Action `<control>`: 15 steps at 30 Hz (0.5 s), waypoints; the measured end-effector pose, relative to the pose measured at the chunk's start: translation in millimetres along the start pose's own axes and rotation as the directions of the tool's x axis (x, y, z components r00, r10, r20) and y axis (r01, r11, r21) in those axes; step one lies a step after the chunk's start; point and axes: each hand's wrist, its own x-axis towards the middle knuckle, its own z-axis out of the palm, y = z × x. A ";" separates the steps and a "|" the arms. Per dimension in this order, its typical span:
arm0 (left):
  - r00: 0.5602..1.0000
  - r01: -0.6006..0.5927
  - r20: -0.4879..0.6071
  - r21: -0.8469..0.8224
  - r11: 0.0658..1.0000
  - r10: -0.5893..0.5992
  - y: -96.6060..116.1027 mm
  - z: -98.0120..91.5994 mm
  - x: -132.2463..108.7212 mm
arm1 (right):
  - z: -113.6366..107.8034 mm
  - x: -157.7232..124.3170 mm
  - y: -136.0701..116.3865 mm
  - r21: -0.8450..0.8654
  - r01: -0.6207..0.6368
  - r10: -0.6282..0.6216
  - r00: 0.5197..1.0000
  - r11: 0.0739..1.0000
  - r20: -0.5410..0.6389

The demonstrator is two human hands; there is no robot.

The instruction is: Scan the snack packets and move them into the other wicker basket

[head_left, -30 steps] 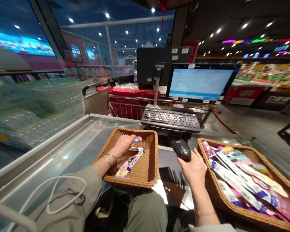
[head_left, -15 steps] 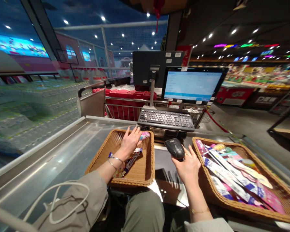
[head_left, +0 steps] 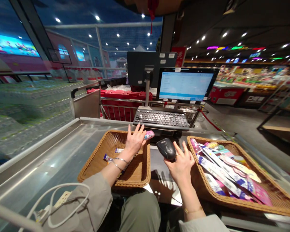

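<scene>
Left hand (head_left: pixel 134 142), fingers spread, has carried a small pink-and-blue packet (head_left: pixel 149 134) to the left-side brown wicker basket's rim (head_left: pixel 148 169), nearer the black plastic scanner (head_left: pixel 166 149) gripped by the right hand (head_left: pixel 181 165).

Both arms are extended forward, with the hands held apart.
The left hand (head_left: pixel 135 141) is held back upward, its fingers fanned forward and a light grip formed at the thumb side; the left forearm (head_left: pixel 111 172) is slanted inward from a rolled-back sleeve (head_left: pixel 91 196). The right hand (head_left: pixel 180 164) is also closed in a grip, thumb pointed inward, fingers raised and parted, above a bared right forearm (head_left: pixel 190 198).
</scene>
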 end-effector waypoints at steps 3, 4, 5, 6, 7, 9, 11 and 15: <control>1.000 -0.011 -0.014 -0.009 1.000 0.011 5.9 3.1 4.4 | -1.3 -0.4 -0.8 0.001 0.013 -0.013 1.000 1.000 -0.008; 1.000 -0.014 -0.016 -0.014 1.000 0.014 7.8 4.0 5.6 | -1.8 -0.4 -0.8 0.001 0.014 -0.014 1.000 1.000 -0.011; 1.000 -0.017 -0.017 -0.018 1.000 0.017 9.5 4.8 6.8 | -2.3 -0.4 -0.8 0.000 0.013 -0.013 1.000 1.000 -0.015; 1.000 -0.019 -0.016 -0.021 1.000 0.019 11.2 5.4 7.8 | -2.9 -0.4 -0.9 -0.002 0.011 -0.011 1.000 1.000 -0.019; 1.000 -0.020 -0.014 -0.021 1.000 0.019 12.8 6.0 8.7 | -3.4 -0.3 -1.0 -0.003 0.009 -0.009 1.000 1.000 -0.024; 1.000 -0.015 -0.010 -0.020 1.000 0.015 15.8 7.1 10.1 | -4.2 -0.4 -1.3 -0.006 0.008 -0.008 0.999 1.000 -0.033; 1.000 -0.005 -0.009 -0.020 1.000 0.005 18.4 8.1 11.2 | -4.6 -0.5 -1.3 -0.008 0.010 -0.010 0.999 1.000 -0.038; 1.000 0.006 -0.008 -0.032 0.999 -0.007 23.0 9.4 13.6 | -3.6 -0.7 0.1 -0.004 0.023 -0.023 0.998 1.000 -0.051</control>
